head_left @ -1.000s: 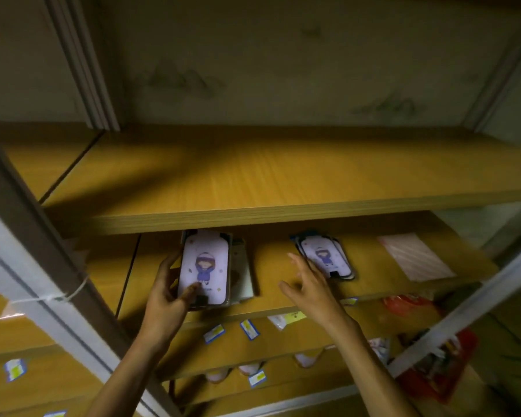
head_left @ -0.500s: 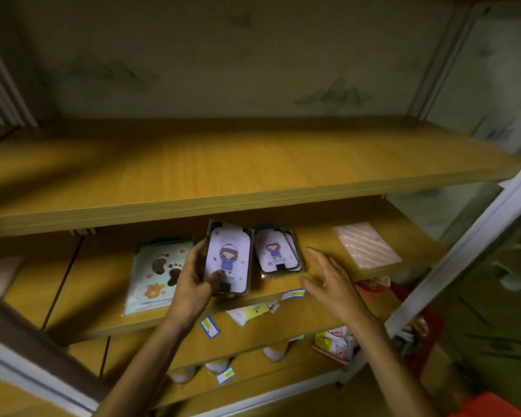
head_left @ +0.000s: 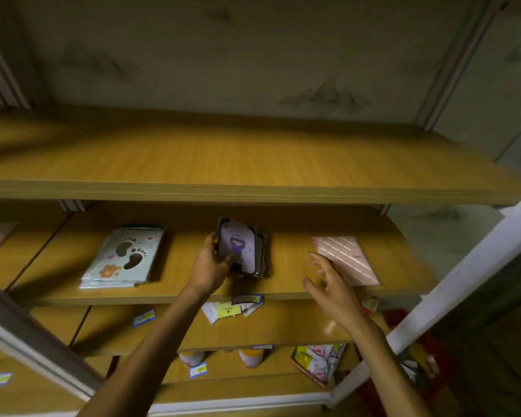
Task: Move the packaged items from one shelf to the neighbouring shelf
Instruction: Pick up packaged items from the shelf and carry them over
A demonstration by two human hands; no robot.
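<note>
Purple cartoon-girl packaged cards [head_left: 238,246] sit pinched in my left hand [head_left: 209,266] above the wooden shelf [head_left: 286,284]; my right hand [head_left: 331,284] hovers, fingers spread.

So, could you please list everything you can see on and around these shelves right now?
Cartoon-girl packages: a small stack, exact count unclear, pale lilac, middle of the second shelf, top one gripped by the left hand.
Footprint packages: a stack, pale blue, left on the same shelf.
Striped package: one, pink, right on the same shelf.
Top shelf: one, yellow wood.
Price labels: several, blue and yellow, on lower shelf edges.
Jars: two, orange-topped, partly hidden, low shelf.
Floral packet: one, pale with yellow, low shelf right.
Left hand: holds the top cartoon-girl package.
Right hand: fingers spread, beside the striped package.
</note>
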